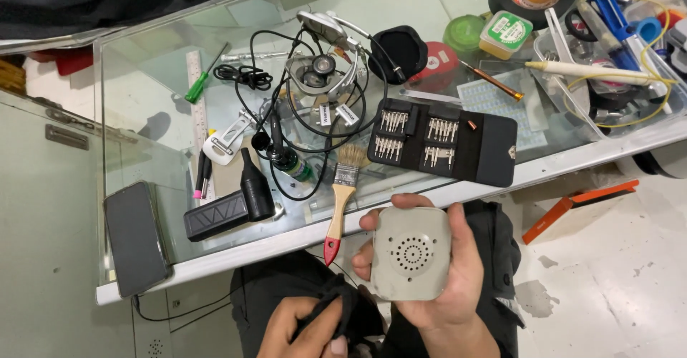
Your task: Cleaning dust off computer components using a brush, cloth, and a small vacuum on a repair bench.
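Below the edge of the glass worktop (143, 64), over the person's lap, the right hand (447, 286) grips a small grey rounded-square speaker unit (411, 253), its face with a ring of round holes turned up toward the head camera. The thumb lies along the unit's left edge and the fingers wrap round its right side, so it rests in the palm. Lower and to the left, well apart from the unit, the left hand (300, 329) is closed on a bunched black cloth (343, 311), which reaches up to just beside the unit's lower left corner.

On the glass just above the unit lies a wooden-handled paintbrush (340, 200) with a red tip, its handle overhanging the table edge near the right thumb. Right of the brush sits an opened black case of screwdriver bits (444, 143). Further left are a black phone (134, 236) at the table corner, a black bottle (255, 186), a green-handled screwdriver (204, 75) and a tangle of black cable (300, 107).
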